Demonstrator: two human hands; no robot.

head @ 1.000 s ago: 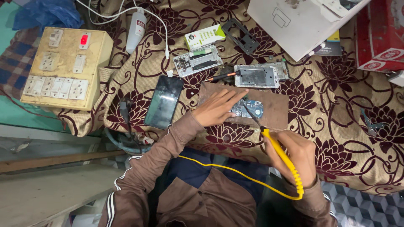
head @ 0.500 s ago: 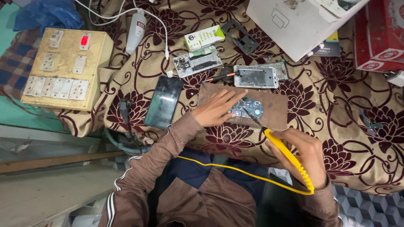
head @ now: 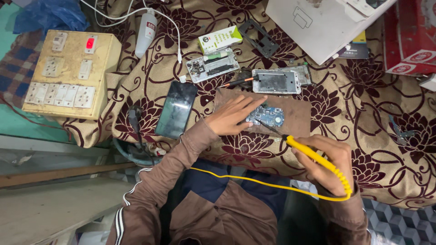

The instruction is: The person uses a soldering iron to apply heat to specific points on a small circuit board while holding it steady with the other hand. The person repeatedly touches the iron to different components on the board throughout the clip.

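Spread over the low bench is a beige cloth (head: 363, 118) printed with dark maroon flowers, and it serves as the whole workshop: parts lie where a seated person can reach them without getting up. At the centre sits a brown wooden board (head: 297, 115), which I take to be there to keep heat off the fabric, and on it lies a small blue circuit board (head: 268, 115). The left hand (head: 231, 115) lies flat, fingers stretched and pressing the near edge of that circuit board, grasping nothing, apparently just pinning it so it cannot slide. The right hand (head: 329, 165) is closed like a pen grip around a yellow soldering iron (head: 318, 161), whose thin dark tip angles up and left onto the circuit board; its yellow cord (head: 254, 181) loops back across the lap, out of the way. Just left of the board a dark phone screen (head: 176, 110) rests face up. Beyond it lie two opened phone frames (head: 213, 67) (head: 277, 81) and a small green-and-white box (head: 220, 39). Far left, a yellowed switchboard (head: 68, 72) shows one red light, near enough for the plugs.
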